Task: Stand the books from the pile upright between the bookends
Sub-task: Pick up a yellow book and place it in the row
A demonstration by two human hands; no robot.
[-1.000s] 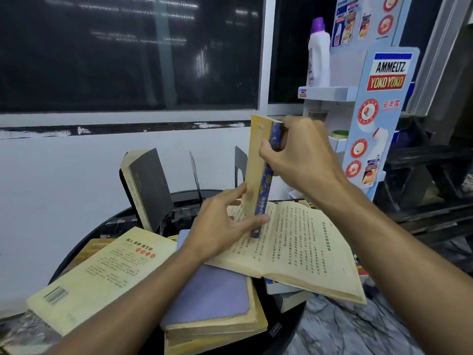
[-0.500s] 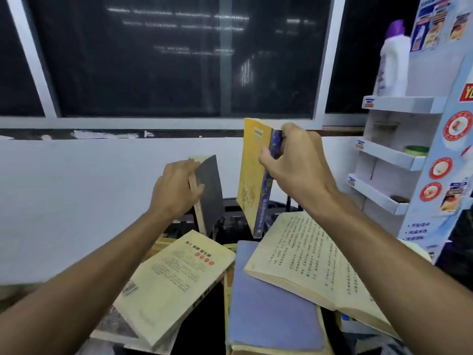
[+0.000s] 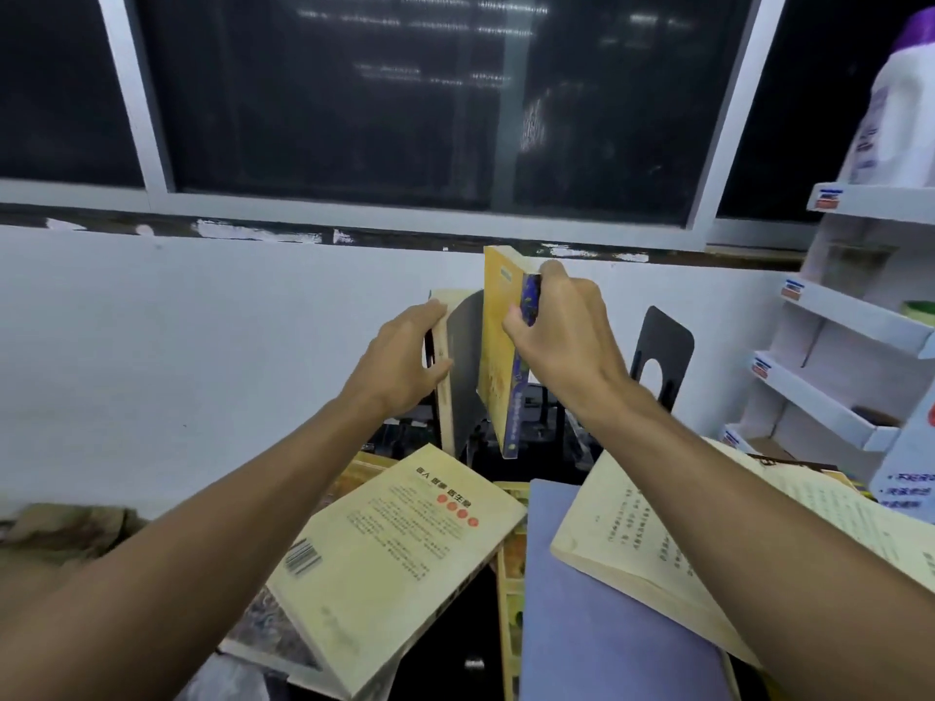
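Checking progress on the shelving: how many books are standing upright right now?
2. A dark-covered book stands at left, steadied by the left hand; a yellow book stands beside it, gripped by the right hand. Others may be hidden behind the hands.

Little here can truly be read. The cream paperback (image 3: pixel 394 564) lying face down on the pile carries a barcode near its lower left corner, a heading of Chinese characters along its top edge with a row of red dots under it, and blocks of small print (all too blurred to make out). The open book (image 3: pixel 652 538) at the right shows columns of Chinese print, likewise too small to read. The white shelf unit (image 3: pixel 830 356) bears small red-and-blue tags on its shelf edges, their wording unreadable.
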